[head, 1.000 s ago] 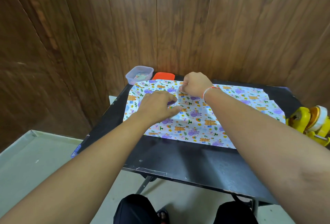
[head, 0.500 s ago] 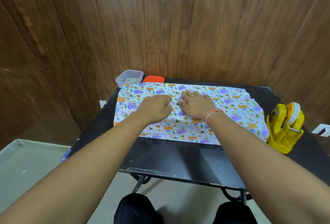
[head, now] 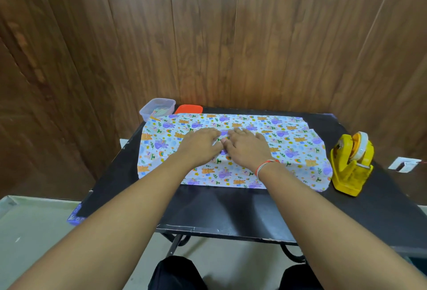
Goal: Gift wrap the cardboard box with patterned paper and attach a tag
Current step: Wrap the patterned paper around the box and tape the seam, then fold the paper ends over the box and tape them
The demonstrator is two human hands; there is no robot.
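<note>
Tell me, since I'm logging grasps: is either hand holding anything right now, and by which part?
Nothing is held. The left hand and right hand lie flat, side by side, pressing the middle of the patterned paper on the table.

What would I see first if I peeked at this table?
The colourful patterned paper with little animals, spread across the black table, with the left hand and right hand pressing flat on its middle. Then the bright yellow tape dispenser at the paper's right edge.

Soft even light, wide-angle edge distortion
</note>
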